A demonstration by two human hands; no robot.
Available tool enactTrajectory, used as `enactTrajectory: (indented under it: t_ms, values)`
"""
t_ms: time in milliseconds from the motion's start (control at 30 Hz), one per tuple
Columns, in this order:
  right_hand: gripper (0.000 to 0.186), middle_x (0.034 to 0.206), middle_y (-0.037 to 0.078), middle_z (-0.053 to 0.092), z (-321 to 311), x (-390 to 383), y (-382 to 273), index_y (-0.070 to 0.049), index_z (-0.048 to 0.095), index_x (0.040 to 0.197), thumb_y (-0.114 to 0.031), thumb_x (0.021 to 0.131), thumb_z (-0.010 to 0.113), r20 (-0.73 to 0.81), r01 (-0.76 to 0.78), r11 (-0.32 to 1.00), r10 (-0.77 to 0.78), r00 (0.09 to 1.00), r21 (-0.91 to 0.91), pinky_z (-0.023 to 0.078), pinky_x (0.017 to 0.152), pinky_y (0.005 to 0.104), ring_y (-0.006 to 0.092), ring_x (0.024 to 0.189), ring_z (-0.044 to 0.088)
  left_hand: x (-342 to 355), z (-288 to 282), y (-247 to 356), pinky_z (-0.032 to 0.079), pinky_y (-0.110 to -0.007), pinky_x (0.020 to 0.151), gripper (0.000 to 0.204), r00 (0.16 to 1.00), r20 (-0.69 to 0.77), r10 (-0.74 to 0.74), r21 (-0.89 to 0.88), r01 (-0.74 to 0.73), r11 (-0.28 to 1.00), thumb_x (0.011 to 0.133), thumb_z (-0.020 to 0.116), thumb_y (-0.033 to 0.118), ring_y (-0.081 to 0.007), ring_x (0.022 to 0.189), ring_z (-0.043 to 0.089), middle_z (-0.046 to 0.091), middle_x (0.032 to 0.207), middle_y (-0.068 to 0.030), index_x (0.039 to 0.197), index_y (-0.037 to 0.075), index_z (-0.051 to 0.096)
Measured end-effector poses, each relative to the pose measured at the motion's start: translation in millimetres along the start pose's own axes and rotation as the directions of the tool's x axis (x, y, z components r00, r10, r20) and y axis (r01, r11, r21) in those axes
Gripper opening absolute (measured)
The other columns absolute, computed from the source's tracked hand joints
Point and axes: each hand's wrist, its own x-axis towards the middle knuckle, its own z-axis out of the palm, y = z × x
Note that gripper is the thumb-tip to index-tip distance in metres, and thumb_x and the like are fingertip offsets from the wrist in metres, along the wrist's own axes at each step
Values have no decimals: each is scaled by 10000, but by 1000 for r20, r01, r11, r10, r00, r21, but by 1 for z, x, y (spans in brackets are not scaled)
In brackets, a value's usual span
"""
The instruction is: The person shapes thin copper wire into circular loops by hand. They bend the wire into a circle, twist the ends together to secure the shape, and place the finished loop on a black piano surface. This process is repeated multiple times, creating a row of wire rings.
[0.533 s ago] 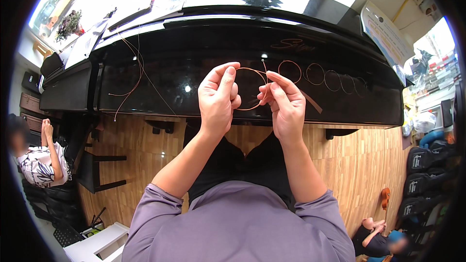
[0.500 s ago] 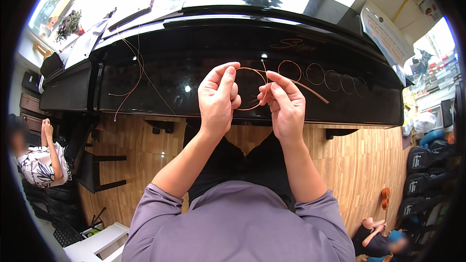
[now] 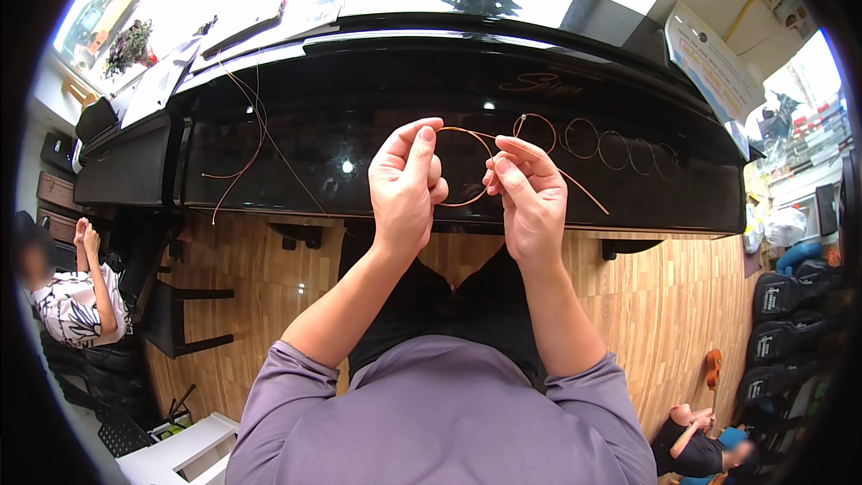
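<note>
Head view: above a glossy black piano [image 3: 359,81], near its front edge, the left hand [image 3: 403,184] and right hand [image 3: 528,202] pinch opposite sides of a looped copper-coloured string [image 3: 467,131]. More coiled strings [image 3: 599,138] lie in a row toward its right edge; loose strings [image 3: 263,130] trail near its left edge. Wood-plank floor [image 3: 620,305] spreads in front, with black instrument cases [image 3: 783,296] stacked at right and a person [image 3: 81,305] at left.

Head-worn fisheye, facing down, near both hands [image 3: 401,189].
</note>
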Motion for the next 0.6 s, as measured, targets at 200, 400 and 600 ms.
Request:
enactTrajectory:
  t_ms: [200, 400, 600]
  values:
    - [292, 905, 65, 655, 7, -4, -3, -29, 599, 1211, -32, 921, 571, 47, 115, 978, -109, 993, -172, 497, 663, 210, 96, 766, 608, -1, 0, -1, 228, -191, 394, 176, 999, 10, -33, 30, 33, 999, 968, 543, 163, -11, 460, 249, 343, 561, 79, 1074, 35, 602]
    - [272, 867, 45, 625, 3, -4, 0, -50, 656, 1157, 17, 922, 535, 142, 222, 910, -183, 973, -349, 500, 647, 199, 84, 727, 582, -1, 0, 1, 230, -190, 394, 177, 998, 33, -51, 47, 50, 998, 965, 547, 162, -10, 465, 262, 348, 566, 77, 1074, 32, 596]
    - [247, 853, 44, 641, -1, -2, -2, -43, 668, 1123, 19, 916, 547, 168, 223, 885, -167, 971, -408, 490, 646, 197, 82, 731, 595, 1, -3, 1, 247, -168, 408, 167, 995, 102, 17, 175, -35, 984, 945, 577, 138, 5, 476, 285, 382, 618, 77, 1073, 31, 583]
